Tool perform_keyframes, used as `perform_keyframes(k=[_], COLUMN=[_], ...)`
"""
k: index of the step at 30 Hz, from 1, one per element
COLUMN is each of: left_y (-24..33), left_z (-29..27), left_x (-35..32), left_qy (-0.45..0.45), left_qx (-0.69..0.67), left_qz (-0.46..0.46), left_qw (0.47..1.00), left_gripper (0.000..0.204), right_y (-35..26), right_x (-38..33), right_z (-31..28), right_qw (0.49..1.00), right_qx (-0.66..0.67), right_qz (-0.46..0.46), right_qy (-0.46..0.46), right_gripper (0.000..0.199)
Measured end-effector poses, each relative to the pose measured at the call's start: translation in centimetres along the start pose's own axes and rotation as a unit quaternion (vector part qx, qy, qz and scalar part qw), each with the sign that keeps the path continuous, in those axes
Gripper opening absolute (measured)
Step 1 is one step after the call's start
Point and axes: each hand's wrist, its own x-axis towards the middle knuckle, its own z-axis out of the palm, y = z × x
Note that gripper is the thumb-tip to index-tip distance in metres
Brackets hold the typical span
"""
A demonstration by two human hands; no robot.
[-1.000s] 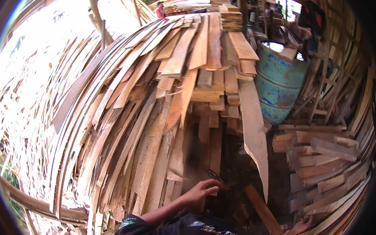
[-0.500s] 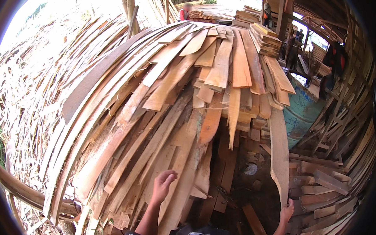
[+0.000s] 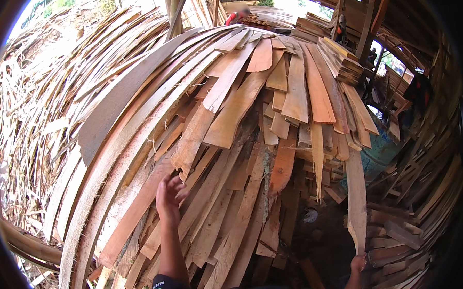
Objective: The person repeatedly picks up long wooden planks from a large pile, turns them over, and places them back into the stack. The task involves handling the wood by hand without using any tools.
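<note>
Right hand [image 3: 358, 263]: we are grasping the lower end of a long board [image 3: 356, 206], probably because that narrow tip suits a one-handed grip.
Left hand [image 3: 170, 196]: we are holding its fingers loosely curled, with nothing visible inside, just beside a ragged board [image 3: 194, 138]; whether we are touching it, we cannot tell.
Long board: it is sloping down the pile's right side, its upper end running under other planks, which are perhaps steadying it.
Pile [image 3: 240, 216]: planks are lying overlapped lengthwise, seemingly to save space.
Barrel [image 3: 379, 149]: it is standing beyond, partly hidden.
Person in red [image 3: 232, 18]: someone is showing at the far end.
</note>
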Motion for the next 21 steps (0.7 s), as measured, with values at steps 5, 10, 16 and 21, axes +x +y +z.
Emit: perform_keyframes(k=[5,10,16,21], left_y=[0.7,2.0,0.7,-0.9], left_z=[4.5,7.5,8.7,14.0], left_x=[4.5,5.8,5.1,1.8], left_qy=[-0.051,-0.028,-0.082,-0.147], left_qx=[-0.066,-0.008,0.032,0.064], left_qz=[-0.072,-0.055,-0.053,-0.054], left_qw=[0.994,0.998,0.995,0.986], left_gripper=[0.041,0.033,0.027,0.027], right_y=[1.8,0.0,0.7,2.0], right_x=[1.2,-0.4,-0.8,-0.5], right_z=[2.1,2.4,2.5,3.2], right_qw=[0.996,0.992,0.982,0.981], right_qx=[0.009,0.006,-0.01,0.031], right_qz=[0.017,0.035,-0.006,-0.027], right_qy=[0.087,0.124,0.19,0.188], right_gripper=[0.04,0.036,0.034,0.038])
